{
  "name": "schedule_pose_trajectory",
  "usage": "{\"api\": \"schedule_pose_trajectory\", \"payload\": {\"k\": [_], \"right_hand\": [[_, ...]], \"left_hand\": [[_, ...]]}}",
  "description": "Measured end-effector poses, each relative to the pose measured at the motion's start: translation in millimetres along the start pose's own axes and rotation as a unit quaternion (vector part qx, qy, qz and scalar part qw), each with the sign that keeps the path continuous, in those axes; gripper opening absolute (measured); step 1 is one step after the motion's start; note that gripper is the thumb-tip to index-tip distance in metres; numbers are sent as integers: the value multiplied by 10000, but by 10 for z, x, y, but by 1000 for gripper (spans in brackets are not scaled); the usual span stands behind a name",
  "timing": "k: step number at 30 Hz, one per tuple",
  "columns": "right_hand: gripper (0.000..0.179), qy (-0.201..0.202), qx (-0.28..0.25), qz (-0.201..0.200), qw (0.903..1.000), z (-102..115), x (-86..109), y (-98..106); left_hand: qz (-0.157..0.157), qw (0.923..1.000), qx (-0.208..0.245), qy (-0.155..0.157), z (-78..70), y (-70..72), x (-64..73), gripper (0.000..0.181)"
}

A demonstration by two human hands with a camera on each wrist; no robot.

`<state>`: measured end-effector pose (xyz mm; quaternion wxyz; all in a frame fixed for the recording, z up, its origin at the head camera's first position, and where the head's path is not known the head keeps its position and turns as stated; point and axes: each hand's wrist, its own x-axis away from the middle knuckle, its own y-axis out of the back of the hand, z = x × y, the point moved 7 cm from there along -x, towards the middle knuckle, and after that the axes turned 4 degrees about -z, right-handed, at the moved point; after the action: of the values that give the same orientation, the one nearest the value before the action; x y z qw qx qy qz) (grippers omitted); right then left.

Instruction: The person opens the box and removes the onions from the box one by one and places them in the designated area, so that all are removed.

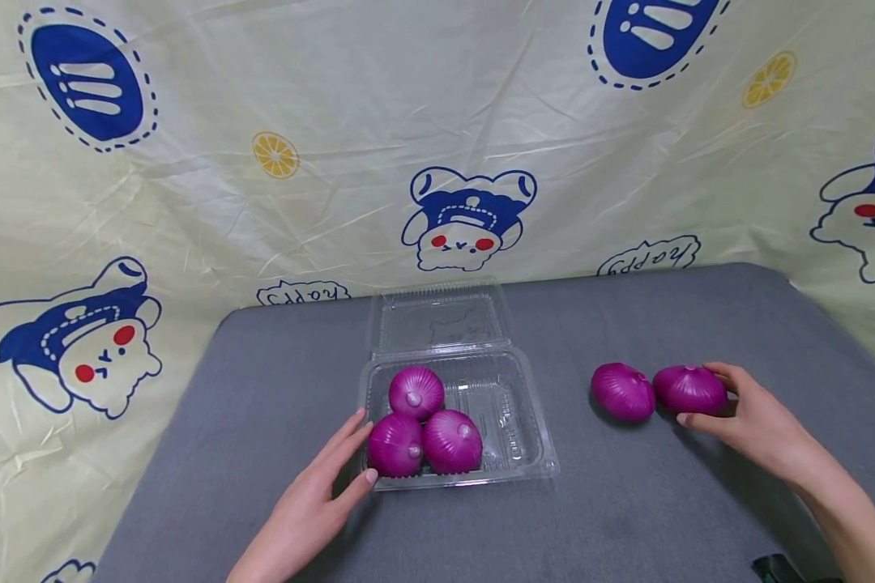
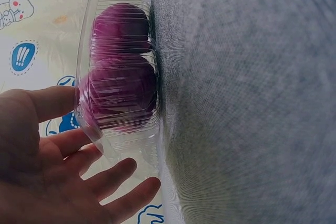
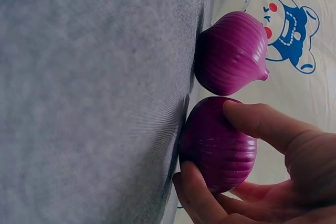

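My right hand (image 1: 761, 425) grips a purple onion (image 1: 691, 390), thumb on one side and fingers curled round the other. Right beside that onion, on its left, a second purple onion (image 1: 622, 392) lies on the table. In the right wrist view the gripped onion (image 3: 218, 145) sits low at the table surface. At the left side of a clear plastic clamshell box (image 1: 499, 413), my left hand (image 1: 306, 498) rests with spread fingers, thumb and fingertips at the rim. Three purple onions (image 1: 452, 442) are grouped in the box's left half.
The box's lid (image 1: 441, 320) lies folded back toward the table's far edge. A grey cloth covers the table (image 1: 277, 372). Behind it hangs a printed curtain (image 1: 335, 97). A small black object (image 1: 776, 568) shows at the lower right.
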<state>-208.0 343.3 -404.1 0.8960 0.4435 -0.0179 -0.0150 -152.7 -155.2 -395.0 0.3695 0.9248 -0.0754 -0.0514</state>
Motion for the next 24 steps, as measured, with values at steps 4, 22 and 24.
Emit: {"api": "schedule_pose_trajectory", "payload": {"k": [4,22,24], "right_hand": [[94,-41,-47,55,10000,4,-14,-20],[87,40,-386,-420,9984,239,71,96],[85,7,-389,-448,9982,322,101,109]], "left_hand": [[5,10000,78,29,5,-7,2,58],[-13,10000,-64,29,12,4,-1,58],[-20,10000,-62,6,10,4,-6,58]]}}
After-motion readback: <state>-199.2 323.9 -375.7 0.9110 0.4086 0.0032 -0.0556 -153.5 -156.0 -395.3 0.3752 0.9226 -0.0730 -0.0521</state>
